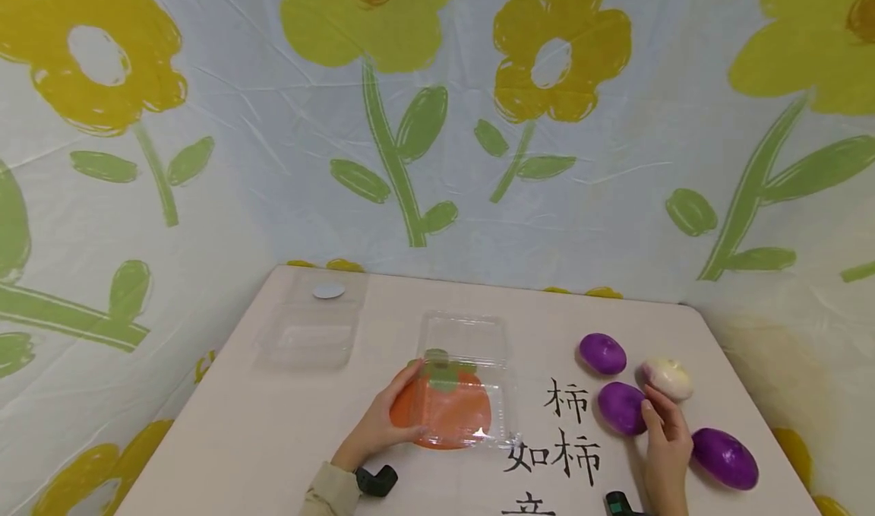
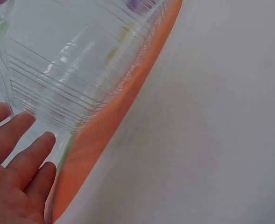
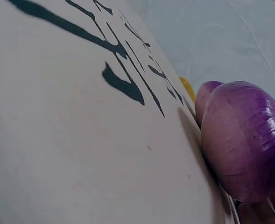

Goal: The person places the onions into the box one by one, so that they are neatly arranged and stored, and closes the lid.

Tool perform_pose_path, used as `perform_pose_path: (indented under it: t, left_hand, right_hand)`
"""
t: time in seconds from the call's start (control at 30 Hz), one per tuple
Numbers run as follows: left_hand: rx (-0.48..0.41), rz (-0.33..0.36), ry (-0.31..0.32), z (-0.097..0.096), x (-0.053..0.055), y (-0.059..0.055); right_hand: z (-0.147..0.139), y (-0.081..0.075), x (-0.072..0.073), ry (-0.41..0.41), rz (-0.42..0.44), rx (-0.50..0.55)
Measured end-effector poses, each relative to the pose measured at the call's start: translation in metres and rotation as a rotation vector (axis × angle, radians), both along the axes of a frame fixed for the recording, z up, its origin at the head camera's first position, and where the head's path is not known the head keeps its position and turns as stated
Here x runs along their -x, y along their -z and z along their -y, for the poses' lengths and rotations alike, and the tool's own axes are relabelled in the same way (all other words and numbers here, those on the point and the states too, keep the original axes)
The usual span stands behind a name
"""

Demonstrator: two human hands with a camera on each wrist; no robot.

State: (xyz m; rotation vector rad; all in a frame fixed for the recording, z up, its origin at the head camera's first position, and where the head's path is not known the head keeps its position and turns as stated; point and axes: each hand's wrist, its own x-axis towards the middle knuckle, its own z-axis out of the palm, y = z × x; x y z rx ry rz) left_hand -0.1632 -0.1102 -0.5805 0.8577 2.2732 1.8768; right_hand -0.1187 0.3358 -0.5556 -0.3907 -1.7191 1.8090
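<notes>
In the head view, a clear plastic clamshell box [image 1: 495, 394] lies with its lid [image 1: 468, 333] raised at the back, over an orange persimmon picture [image 1: 403, 409]. At its left side is my left hand [image 1: 379, 421], thumb toward the near corner and fingers along the side. The left wrist view shows the fingers [image 2: 16, 158] fairly straight at the ribbed plastic. My right hand [image 1: 666, 440] has its fingertips at the right end of a purple onion [image 1: 618, 408], close to a whitish onion [image 1: 668, 379]. How its fingers close there is partly hidden, with the onion [image 3: 244, 140] covering most of them in the right wrist view.
More purple onions lie behind [image 1: 603, 353] and to the right [image 1: 726, 459]. Another clear box [image 1: 311, 341] with a pale oval label stands at the back left. Black characters [image 1: 567, 402] mark the table [image 1: 225, 432]. A flowered cloth [image 1: 287, 159] hangs around its back and sides.
</notes>
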Motion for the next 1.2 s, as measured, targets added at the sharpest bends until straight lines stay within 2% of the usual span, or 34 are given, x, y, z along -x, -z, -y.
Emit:
perform_pose_path:
  t: [0.13,0.23,0.37,0.47,0.67,0.87,1.03,1.2]
  left_hand:
    - [0.004,-0.019,-0.009,0.0,0.001,0.002]
    - [0.0,-0.025,-0.007,-0.001,-0.004,-0.012]
    - [0.009,-0.012,-0.005,-0.001,-0.006,-0.015]
    - [0.02,-0.009,-0.013,0.001,-0.002,-0.002]
    - [0.024,-0.007,-0.017,0.002,-0.003,-0.003]
    - [0.021,0.006,-0.012,0.001,-0.004,-0.006]
    - [0.03,-0.003,-0.018,0.001,-0.003,-0.007]
    - [0.03,-0.007,-0.018,0.0,-0.001,-0.005]
  right_hand:
    - [-0.001,0.002,-0.001,-0.024,0.071,-0.004]
    - [-0.002,0.003,-0.002,-0.051,0.125,-0.008]
    - [-0.001,0.003,-0.003,-0.101,0.16,-0.019]
    - [0.001,0.004,-0.004,-0.129,0.16,-0.03]
    - [0.004,0.006,-0.004,-0.137,0.142,-0.077]
    - [0.004,0.002,-0.006,-0.161,0.225,-0.17]
    - [0.003,0.0,-0.008,-0.184,0.237,-0.249]
    - [0.001,0.0,-0.007,-0.155,0.264,-0.347]
